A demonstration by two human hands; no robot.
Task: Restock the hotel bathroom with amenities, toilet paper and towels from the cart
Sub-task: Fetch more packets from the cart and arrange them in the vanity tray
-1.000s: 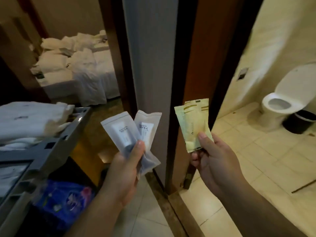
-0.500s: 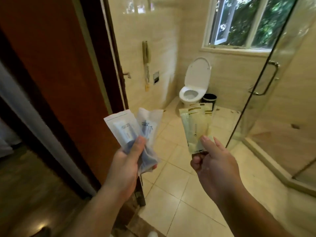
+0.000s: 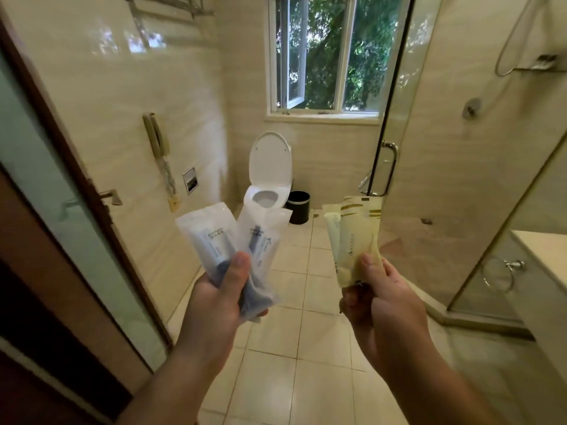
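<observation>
My left hand [image 3: 219, 294] grips two white translucent amenity packets [image 3: 227, 240] fanned upward, each with a dark item inside, the thumb pressed across their lower part. My right hand [image 3: 382, 297] pinches pale yellow-green sachets [image 3: 356, 237] by their bottom edge, thumb on the front; two seem to overlap. Both hands are raised side by side in front of me, over the tiled bathroom floor [image 3: 294, 348]. The cart is out of view.
The open wooden door with frosted glass [image 3: 61, 240] stands at my left. A wall phone [image 3: 158, 142], a toilet with raised lid [image 3: 268, 179] and a black bin [image 3: 298, 207] lie ahead. A glass shower enclosure [image 3: 445, 179] and a counter edge [image 3: 543, 259] are on the right.
The view has swung from the doorway and cart into the bathroom and moved further inside. Both hands keep the same hold on their packets.
</observation>
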